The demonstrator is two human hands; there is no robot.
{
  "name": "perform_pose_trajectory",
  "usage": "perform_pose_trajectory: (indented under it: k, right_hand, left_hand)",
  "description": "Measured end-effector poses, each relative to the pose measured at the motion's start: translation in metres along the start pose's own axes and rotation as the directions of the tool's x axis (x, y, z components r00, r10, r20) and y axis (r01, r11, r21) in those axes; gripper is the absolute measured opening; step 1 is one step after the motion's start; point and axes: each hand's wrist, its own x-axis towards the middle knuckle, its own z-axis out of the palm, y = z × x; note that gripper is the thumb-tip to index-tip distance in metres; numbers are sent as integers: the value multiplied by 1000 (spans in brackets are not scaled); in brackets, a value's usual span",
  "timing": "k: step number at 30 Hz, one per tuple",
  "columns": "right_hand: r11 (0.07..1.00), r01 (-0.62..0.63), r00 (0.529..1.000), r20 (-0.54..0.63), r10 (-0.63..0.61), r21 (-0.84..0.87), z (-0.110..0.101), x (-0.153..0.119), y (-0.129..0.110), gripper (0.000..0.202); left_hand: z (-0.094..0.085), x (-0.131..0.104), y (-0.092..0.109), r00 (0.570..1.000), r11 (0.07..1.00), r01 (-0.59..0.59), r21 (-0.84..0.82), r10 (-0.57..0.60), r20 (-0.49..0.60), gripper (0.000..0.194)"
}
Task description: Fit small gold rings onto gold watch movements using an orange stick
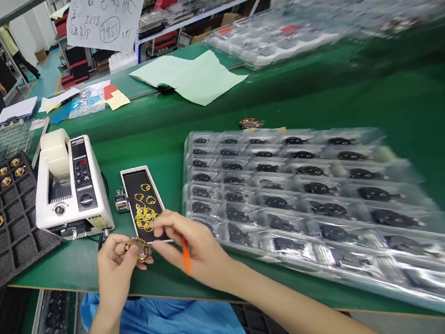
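Observation:
My left hand (117,265) is closed around a gold watch case (139,250), gripping it by its edge between thumb and fingers. Close beside it, my right hand (199,247) has thumb and forefinger apart, while a slim orange tool (186,255) is tucked in its other fingers. What kind of tool it is cannot be made out. Just beyond both hands lies a white-rimmed box (156,188) with a black bottom. Inside it are thin yellow rings (144,217), some heaped and several loose.
A tape dispenser (95,189) and a tally counter (121,201) stand left of the box. Gold parts fill some cells of a black foam tray (17,236). Clear plastic trays (255,243) with black parts are stacked right. Another gold part (251,123) lies behind them.

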Motion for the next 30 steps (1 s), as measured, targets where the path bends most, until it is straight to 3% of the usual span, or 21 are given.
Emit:
perform_pose_trajectory:
  k: [1,3,5,7,12,19,25,30]
  right_hand:
    - [991,-112,992,75,106,71,-4,2,-1,8]
    - [939,-294,930,282,238,177,-11,6,-3,16]
    - [884,-392,843,486,232,257,-15,10,-6,21]
    - [860,-413,787,594,170,301,-16,12,-9,24]
    - [915,-349,777,608,162,201,-10,10,-9,29]
    - [827,-507,723,643,253,245,-6,6,-3,47]
    - [880,-436,746,623,235,190,-10,7,-5,43]
    - [814,-509,757,597,266,281,-2,5,-1,58]
  left_hand:
    - [-2,1,1,999,1000,23,-17,-23,24,28]
    - [-5,2,3,995,997,68,-36,-65,76,28]
    - [-7,2,4,988,994,103,-42,-97,123,27]
    - [-8,3,3,980,991,127,-43,-119,162,25]
    - [-9,4,-1,973,992,124,-15,-119,197,28]
    - [-10,7,-4,977,992,121,21,-123,177,31]
    - [-13,8,-6,975,994,108,-8,-104,198,36]
    - [-14,7,-7,978,999,36,19,-39,203,35]
